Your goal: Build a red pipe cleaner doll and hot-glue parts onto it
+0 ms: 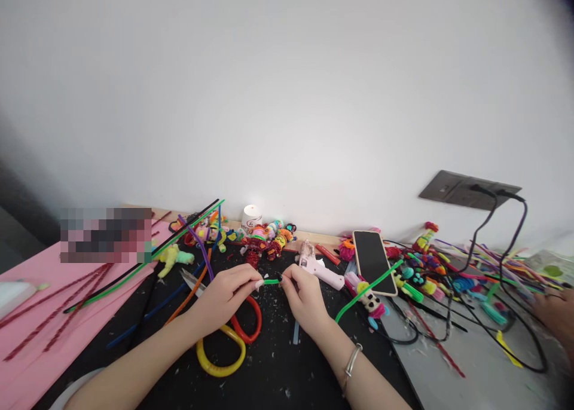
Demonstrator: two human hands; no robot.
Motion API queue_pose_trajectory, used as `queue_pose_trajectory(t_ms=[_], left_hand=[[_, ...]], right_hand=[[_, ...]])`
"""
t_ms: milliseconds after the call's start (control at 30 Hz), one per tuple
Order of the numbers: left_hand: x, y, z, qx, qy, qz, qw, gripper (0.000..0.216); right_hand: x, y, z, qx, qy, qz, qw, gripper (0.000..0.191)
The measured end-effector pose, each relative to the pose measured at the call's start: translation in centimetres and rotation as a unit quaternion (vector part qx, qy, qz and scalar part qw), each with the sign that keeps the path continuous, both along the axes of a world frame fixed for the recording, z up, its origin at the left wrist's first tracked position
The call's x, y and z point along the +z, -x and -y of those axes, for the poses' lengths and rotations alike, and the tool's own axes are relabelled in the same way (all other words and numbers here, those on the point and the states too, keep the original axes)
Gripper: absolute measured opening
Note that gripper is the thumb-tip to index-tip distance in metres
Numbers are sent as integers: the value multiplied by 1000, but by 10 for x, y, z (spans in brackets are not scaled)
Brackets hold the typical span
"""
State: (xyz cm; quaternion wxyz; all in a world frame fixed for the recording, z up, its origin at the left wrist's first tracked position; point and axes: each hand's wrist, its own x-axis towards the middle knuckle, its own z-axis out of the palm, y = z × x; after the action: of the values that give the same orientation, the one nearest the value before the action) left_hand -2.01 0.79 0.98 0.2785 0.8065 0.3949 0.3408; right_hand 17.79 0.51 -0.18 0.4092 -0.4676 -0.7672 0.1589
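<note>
White wall (287, 99) across all the upper frame, black bench (260, 380) along the lower middle. At lower left, pink sheet (27, 380) with dark red fuzzy stems (76, 311) on it; near them, long black stem (179, 233) and long green strip (128, 275), side by side, slanting up. Left of lower centre, yellow-and-red-handled scissors (220, 371), partly under left hand (228, 293). In the centre, short length of green stem (271, 282) between both hands, with left fingers pinching its left end and fingers of right hand (307, 296) pinching its right side. Behind, small colourful figures (258, 239) and white paper cup (252, 217). Right of centre, pale glue gun (314, 266), then phone (372, 251), with another green length (363, 292) across its lower part; cannot tell if joined to the held piece. Farther right, heap of coloured stems (488, 266) below wall socket (448, 187). At right edge, another person's hand (553, 314), blurred.
</note>
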Motion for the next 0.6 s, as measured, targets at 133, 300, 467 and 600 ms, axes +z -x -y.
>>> queue_pose_trajectory(t_ms=[133,300,467,600], left_hand=[[-3,0,-1,-14,-3,0,1000,25],[-6,0,-1,-12,0,16,1000,25],[-10,1,-3,-1,1,20,1000,24],[-11,1,-4,-1,0,18,1000,24]], right_hand=[[1,-1,0,-18,-14,-2,1000,22],[4,-18,-9,-114,-59,-3,992,24],[7,-50,-30,-241,-57,72,966,20],[12,-68,-43,-300,-3,254,920,19]])
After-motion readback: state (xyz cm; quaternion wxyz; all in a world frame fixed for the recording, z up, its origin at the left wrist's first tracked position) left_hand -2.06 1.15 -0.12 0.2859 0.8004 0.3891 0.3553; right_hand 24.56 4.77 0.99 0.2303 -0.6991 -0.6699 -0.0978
